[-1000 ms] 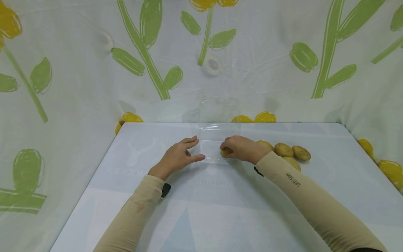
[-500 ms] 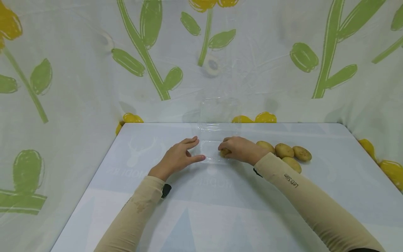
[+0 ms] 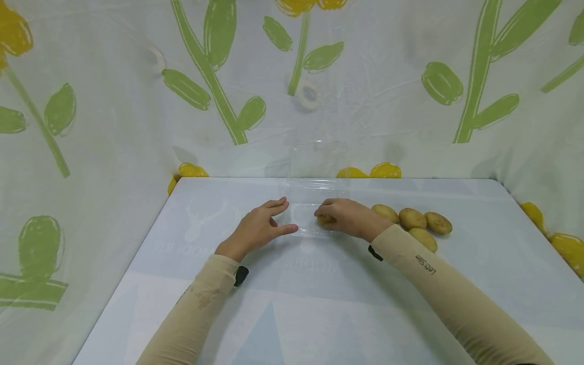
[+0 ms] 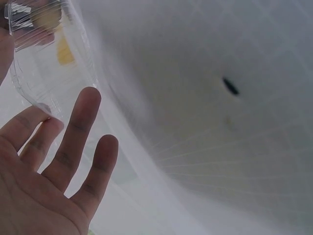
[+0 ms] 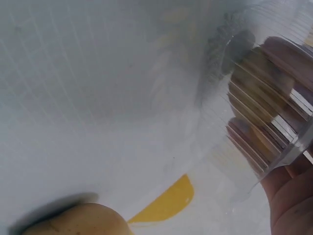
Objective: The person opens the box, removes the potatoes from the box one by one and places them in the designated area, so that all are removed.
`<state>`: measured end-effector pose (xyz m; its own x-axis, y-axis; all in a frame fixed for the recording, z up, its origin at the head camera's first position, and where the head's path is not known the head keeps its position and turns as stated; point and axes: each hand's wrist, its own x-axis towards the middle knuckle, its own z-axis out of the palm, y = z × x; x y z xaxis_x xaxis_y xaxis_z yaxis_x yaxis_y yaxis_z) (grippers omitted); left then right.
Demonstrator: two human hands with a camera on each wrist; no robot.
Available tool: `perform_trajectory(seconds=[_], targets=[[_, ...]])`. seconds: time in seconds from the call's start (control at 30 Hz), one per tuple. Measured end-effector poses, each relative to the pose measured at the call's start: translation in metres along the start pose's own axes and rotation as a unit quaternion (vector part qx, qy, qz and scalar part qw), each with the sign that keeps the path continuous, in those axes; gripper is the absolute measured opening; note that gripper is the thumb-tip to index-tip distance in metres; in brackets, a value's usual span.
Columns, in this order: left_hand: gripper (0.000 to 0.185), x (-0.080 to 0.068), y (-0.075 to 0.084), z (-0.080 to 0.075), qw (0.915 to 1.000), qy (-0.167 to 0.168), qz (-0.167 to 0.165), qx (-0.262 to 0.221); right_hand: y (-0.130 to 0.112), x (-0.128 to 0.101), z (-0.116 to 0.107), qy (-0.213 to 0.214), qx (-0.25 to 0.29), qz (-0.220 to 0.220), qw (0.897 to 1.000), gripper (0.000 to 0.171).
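Note:
A clear plastic clamshell box (image 3: 306, 231) sits on the table, its lid (image 3: 318, 163) raised at the back. My left hand (image 3: 256, 228) is at the box's left side, thumb and fingers spread apart. In the left wrist view the left fingers (image 4: 78, 122) are straight, with fingertips right at the clear plastic wall (image 4: 36, 81). My right hand (image 3: 352, 217) pinches a small potato (image 3: 324, 220) at the right part of the box. Through the ridged plastic in the right wrist view, the potato (image 5: 255, 88) shows between the right fingers (image 5: 244, 147).
Several loose potatoes (image 3: 412, 218) lie on the table just right of the right hand, with one potato (image 5: 85, 220) also low in the right wrist view. Behind the white table (image 3: 292, 314) hangs a flower-printed cloth (image 3: 374, 116).
My right hand has shifted slightly left with the potato, further over the box. The left hand, the box and the loose potatoes stay put.

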<state>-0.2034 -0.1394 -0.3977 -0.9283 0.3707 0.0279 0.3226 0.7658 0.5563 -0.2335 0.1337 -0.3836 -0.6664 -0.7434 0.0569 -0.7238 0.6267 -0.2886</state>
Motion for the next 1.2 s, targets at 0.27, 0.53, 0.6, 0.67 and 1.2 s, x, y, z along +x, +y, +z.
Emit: perform_trajectory(seconds=[0.27, 0.53, 0.6, 0.67, 1.2], targets=[[0.085, 0.000, 0.000, 0.000, 1.0000, -0.001, -0.001, -0.004, 0.003, -0.011, 0.007, 0.115, -0.029, -0.031, 0.992, 0.037], [0.085, 0.000, 0.001, 0.001, 1.0000, -0.006, -0.007, -0.003, -0.002, -0.019, 0.013, 0.196, -0.055, -0.025, 0.979, 0.038], [0.085, 0.000, 0.001, 0.001, 1.0000, -0.004, -0.007, -0.001, -0.005, -0.021, 0.012, 0.213, -0.045, -0.023, 0.976, 0.039], [0.086, 0.000, 0.000, 0.001, 1.0000, -0.003, -0.007, 0.000, -0.010, -0.022, 0.011, 0.227, -0.031, -0.022, 0.973, 0.040], [0.086, -0.001, 0.000, 0.001, 0.9999, -0.002, -0.012, -0.007, -0.043, -0.053, -0.002, 0.293, 0.059, -0.043, 0.953, 0.046]])
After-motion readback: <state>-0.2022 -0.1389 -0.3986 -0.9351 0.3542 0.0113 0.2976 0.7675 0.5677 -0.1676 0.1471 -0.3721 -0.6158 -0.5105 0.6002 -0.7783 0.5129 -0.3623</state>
